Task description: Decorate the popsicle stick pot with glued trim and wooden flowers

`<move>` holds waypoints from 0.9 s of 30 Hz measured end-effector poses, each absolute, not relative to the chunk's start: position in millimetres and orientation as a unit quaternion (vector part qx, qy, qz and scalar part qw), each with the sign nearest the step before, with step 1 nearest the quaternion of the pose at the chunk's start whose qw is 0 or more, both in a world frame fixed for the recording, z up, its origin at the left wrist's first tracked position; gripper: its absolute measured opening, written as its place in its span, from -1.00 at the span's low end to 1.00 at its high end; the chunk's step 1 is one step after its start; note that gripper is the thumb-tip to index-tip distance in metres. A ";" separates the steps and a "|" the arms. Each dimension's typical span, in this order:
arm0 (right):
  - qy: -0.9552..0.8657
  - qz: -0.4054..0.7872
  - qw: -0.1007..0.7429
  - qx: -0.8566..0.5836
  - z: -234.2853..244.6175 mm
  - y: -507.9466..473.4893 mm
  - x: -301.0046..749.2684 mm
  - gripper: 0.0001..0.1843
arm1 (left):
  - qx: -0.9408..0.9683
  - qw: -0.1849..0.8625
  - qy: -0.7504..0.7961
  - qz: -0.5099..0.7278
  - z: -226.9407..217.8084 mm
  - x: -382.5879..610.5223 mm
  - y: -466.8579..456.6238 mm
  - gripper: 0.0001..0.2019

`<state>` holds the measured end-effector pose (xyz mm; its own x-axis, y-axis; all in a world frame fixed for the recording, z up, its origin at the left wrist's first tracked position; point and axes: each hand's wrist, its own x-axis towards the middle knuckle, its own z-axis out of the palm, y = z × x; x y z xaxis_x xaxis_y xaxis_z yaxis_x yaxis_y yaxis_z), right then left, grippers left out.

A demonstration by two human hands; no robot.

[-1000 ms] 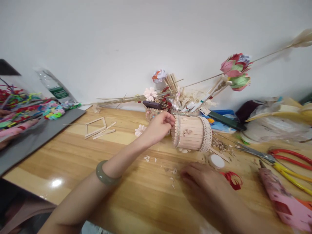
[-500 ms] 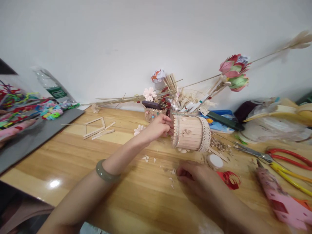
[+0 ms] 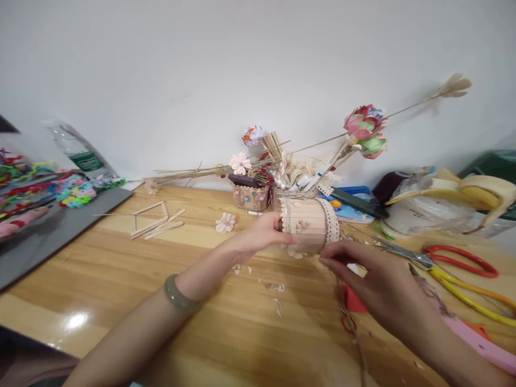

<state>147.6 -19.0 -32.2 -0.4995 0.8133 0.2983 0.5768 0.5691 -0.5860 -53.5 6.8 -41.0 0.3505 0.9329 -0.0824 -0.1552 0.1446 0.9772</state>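
Near the middle of the frame the left hand [image 3: 264,234] grasps a little stick pot [image 3: 308,228], thumb laid across its near side and fingers tucked round the left end. The pot lies tipped on its side just above the wooden table [image 3: 121,279], with a lace band round its right end. The right hand [image 3: 374,279] comes in from the lower right with its fingers [image 3: 328,262] drawn together just under that lace edge; I cannot tell if they pinch anything or touch the pot (the view is soft there). A green bangle [image 3: 179,295] sits on the left wrist. Behind the pot, against the wall, stands a smaller pot of paper flowers [image 3: 250,196]. To the right lie red-handled scissors [image 3: 459,260], and a red scrap [image 3: 352,301] shows beneath the right hand. Left of centre are loose flat sticks [image 3: 155,223] and a pale paper flower [image 3: 226,222], with a plastic bottle [image 3: 76,150] lying at the far left.
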 end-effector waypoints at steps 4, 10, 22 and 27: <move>-0.827 0.102 0.369 -0.411 -19.8 -14.7 152.0 -0.82 | 0.497 0.644 0.364 0.454 -41.3 -42.0 -0.9 -0.64; -0.830 -0.032 0.414 -0.373 -14.8 -24.7 145.5 -0.95 | 0.471 0.665 0.311 0.488 -27.8 -28.2 -19.0 -0.58; -0.815 -0.131 0.433 -0.364 -9.2 -34.4 141.7 -0.91 | 0.473 0.636 0.300 0.531 -15.1 -16.8 -38.1 -0.60; -0.814 -0.154 0.427 -0.364 -7.6 -32.9 144.4 -0.94 | 0.470 0.639 0.297 0.531 -14.0 -17.1 -39.0 -0.62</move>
<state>144.4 -32.9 -7.6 -0.3712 0.4601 0.8065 0.7233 0.6879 -0.0595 -17.1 -39.0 -14.0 0.2581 0.9586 0.1200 -0.3991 -0.0073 0.9169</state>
